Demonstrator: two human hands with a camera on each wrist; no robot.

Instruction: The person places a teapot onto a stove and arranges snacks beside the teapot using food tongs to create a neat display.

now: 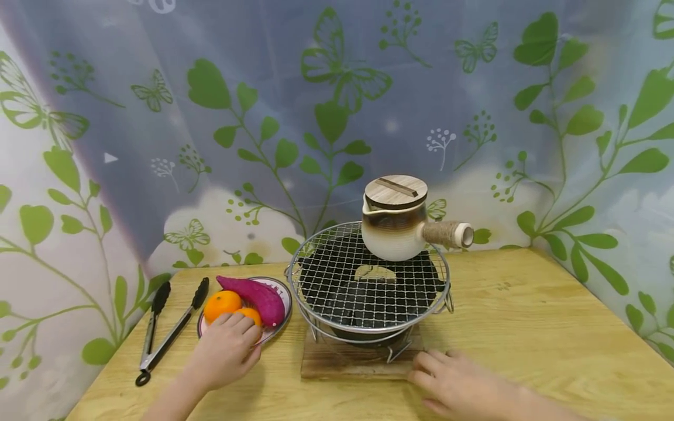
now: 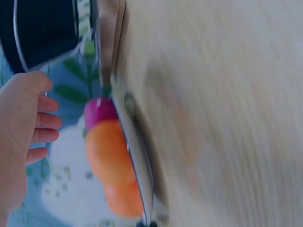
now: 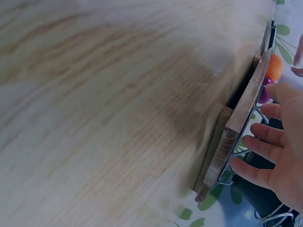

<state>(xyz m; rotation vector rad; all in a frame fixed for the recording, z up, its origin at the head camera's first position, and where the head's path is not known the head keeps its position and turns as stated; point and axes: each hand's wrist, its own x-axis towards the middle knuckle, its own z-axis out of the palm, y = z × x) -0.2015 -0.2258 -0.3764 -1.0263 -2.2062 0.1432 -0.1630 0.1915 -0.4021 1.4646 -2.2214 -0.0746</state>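
Note:
My left hand (image 1: pixel 227 346) is over the near side of a plate (image 1: pixel 287 292) with two oranges (image 1: pixel 222 305) and a purple sweet potato (image 1: pixel 258 297). In the left wrist view a gap shows between the loosely bent fingers (image 2: pixel 47 120) and the orange (image 2: pixel 110 153) nearest them. My right hand (image 1: pixel 458 380) is beside the right front corner of a wooden board (image 1: pixel 342 365), its fingers (image 3: pixel 267 135) spread and holding nothing. Whether they touch the board is unclear. On the board stands a round black stove with a wire grill (image 1: pixel 337 280) on top.
A pot (image 1: pixel 392 234) with a wooden lid and twine-wrapped handle sits at the grill's back right, the handle jutting right. Black-tipped tongs (image 1: pixel 171 336) lie spread left of the plate. A leaf-patterned curtain (image 1: pixel 337 117) hangs behind the wooden table (image 1: pixel 526 327).

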